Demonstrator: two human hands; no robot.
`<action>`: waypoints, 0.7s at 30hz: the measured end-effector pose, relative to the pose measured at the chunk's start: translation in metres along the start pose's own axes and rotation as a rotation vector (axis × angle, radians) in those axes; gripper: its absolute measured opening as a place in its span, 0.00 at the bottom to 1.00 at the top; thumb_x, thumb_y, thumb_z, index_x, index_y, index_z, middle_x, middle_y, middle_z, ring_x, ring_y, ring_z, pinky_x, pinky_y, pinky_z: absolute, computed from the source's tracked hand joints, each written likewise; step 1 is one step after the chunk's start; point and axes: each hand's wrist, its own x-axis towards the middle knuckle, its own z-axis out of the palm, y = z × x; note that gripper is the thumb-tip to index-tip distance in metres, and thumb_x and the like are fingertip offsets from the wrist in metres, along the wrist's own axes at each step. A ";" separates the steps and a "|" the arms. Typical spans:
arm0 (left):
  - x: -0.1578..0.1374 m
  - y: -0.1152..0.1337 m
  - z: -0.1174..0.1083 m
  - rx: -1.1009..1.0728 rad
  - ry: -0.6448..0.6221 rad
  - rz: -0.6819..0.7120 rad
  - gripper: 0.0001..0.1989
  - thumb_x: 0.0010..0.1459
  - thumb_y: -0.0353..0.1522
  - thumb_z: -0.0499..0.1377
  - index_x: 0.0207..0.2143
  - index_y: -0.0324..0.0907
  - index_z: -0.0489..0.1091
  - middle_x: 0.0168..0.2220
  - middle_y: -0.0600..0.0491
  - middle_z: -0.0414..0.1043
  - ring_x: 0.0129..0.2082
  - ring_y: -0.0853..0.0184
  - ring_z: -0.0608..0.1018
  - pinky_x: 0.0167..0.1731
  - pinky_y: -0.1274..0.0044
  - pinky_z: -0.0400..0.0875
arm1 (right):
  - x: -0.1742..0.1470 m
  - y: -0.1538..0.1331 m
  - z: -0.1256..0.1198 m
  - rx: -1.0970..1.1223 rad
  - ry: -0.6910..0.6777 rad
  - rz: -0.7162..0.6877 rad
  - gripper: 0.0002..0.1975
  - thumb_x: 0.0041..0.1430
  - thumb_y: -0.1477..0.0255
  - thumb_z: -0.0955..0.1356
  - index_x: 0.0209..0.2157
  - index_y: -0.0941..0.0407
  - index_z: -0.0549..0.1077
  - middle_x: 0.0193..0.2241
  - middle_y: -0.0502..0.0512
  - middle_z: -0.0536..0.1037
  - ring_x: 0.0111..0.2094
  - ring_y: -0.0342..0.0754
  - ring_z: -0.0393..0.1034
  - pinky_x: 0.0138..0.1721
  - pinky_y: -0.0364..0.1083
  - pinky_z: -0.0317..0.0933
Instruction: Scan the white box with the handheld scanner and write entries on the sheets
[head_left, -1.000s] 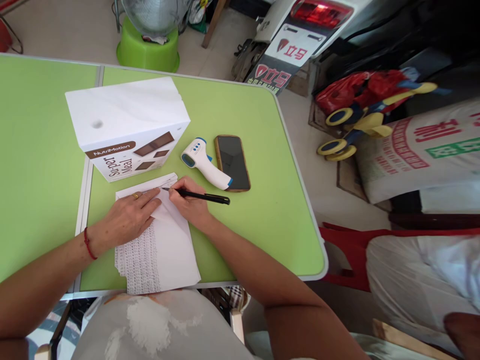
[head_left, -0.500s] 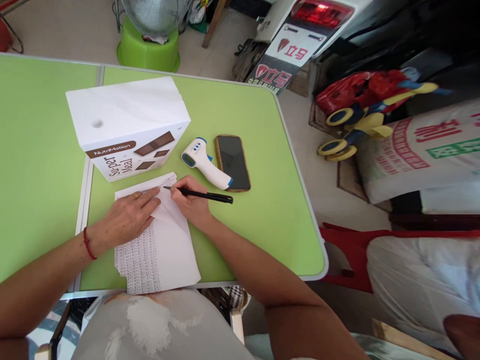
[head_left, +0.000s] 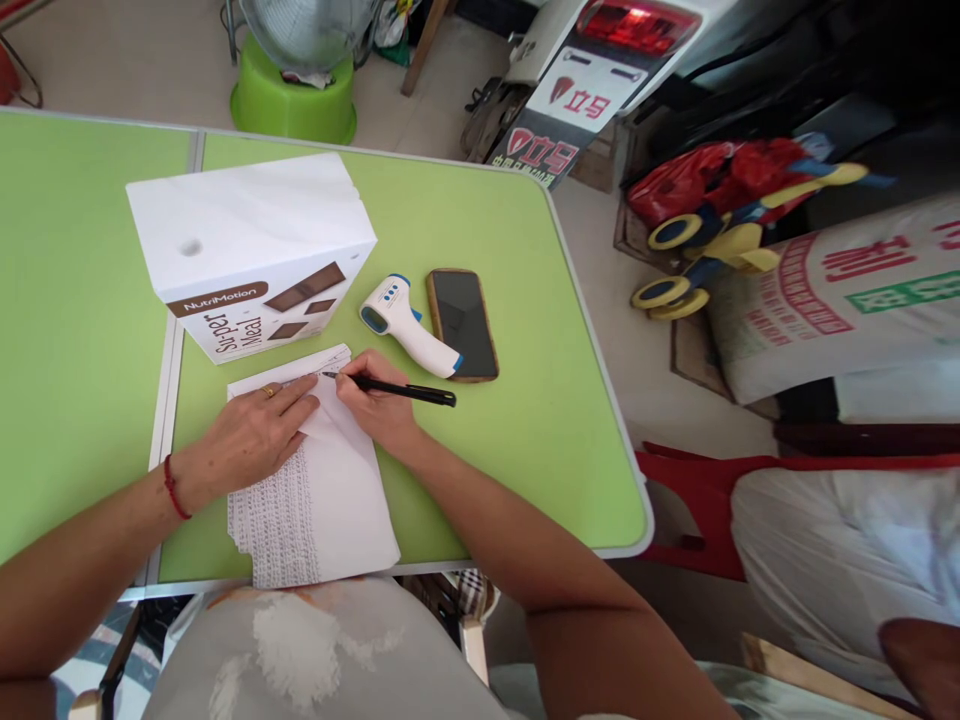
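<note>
A white sheet of paper [head_left: 352, 510], its left part filled with rows of small writing, lies at the front edge of the green table [head_left: 525, 480]. Flat on its upper left part rests my left hand [head_left: 259, 425], fingers stretched out to the right. My right hand [head_left: 379, 405] grips a black pen [head_left: 412, 391], with the tip at the paper's upper edge close to my left fingertips. Just beyond the hands are a white and blue infrared thermometer [head_left: 412, 330] and a dark smartphone [head_left: 465, 325]; the thermometer's handle end overlaps the phone.
A white NutriMotion box [head_left: 255, 220] stands behind the paper. Beyond the table are a green stool [head_left: 296, 100] with a fan on it and a scooter's rear [head_left: 577, 90]. To the right are a red chair [head_left: 690, 500], a printed sack [head_left: 840, 290] and part of a seated person.
The pen has tilted slightly in my right hand, its back end shifting a little left. My left hand stays on the paper. The whole view has shifted slightly.
</note>
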 end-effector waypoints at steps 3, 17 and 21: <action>0.000 0.000 0.000 -0.010 -0.005 -0.001 0.11 0.59 0.26 0.53 0.46 0.36 0.65 0.58 0.43 0.63 0.43 0.57 0.76 0.39 0.66 0.75 | 0.000 -0.001 -0.001 0.005 -0.012 -0.002 0.05 0.48 0.72 0.64 0.20 0.53 0.63 0.18 0.45 0.67 0.21 0.41 0.59 0.25 0.43 0.57; 0.000 0.000 0.000 -0.016 -0.018 -0.013 0.12 0.60 0.26 0.54 0.46 0.36 0.65 0.58 0.44 0.63 0.43 0.57 0.76 0.38 0.66 0.75 | 0.000 -0.003 -0.001 -0.029 -0.003 0.014 0.06 0.48 0.71 0.63 0.20 0.53 0.62 0.17 0.45 0.66 0.22 0.42 0.59 0.25 0.43 0.58; 0.000 0.001 -0.002 -0.020 -0.001 -0.007 0.11 0.59 0.26 0.54 0.45 0.36 0.66 0.57 0.44 0.64 0.44 0.57 0.76 0.39 0.66 0.75 | 0.000 -0.003 -0.001 -0.013 -0.004 0.016 0.06 0.48 0.70 0.63 0.20 0.53 0.63 0.18 0.45 0.67 0.22 0.42 0.60 0.25 0.43 0.58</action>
